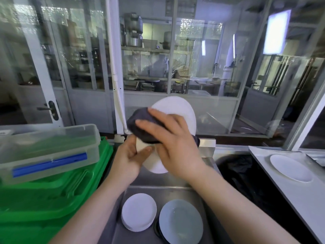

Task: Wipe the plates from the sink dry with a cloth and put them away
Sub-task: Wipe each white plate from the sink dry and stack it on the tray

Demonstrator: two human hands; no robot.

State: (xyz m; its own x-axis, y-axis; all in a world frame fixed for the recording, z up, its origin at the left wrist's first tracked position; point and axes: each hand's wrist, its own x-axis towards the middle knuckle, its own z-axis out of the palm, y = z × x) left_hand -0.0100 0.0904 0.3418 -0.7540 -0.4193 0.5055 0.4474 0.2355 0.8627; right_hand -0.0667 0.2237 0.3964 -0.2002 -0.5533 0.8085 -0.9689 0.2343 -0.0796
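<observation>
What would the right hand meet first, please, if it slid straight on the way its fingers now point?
Probably the slanted white pipe past the dark grey cloth that the right hand presses on the white oval plate; depth is unclear, so it might pass in front.

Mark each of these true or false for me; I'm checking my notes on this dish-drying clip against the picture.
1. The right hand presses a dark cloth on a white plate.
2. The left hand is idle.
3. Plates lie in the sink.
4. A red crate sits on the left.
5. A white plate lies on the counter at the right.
1. True: the right hand presses the dark cloth on the white plate.
2. False: the left hand grips the plate's lower edge.
3. True: a small stack and a larger plate lie in the sink.
4. False: the crate is green.
5. True: a plate lies on the counter.
</observation>
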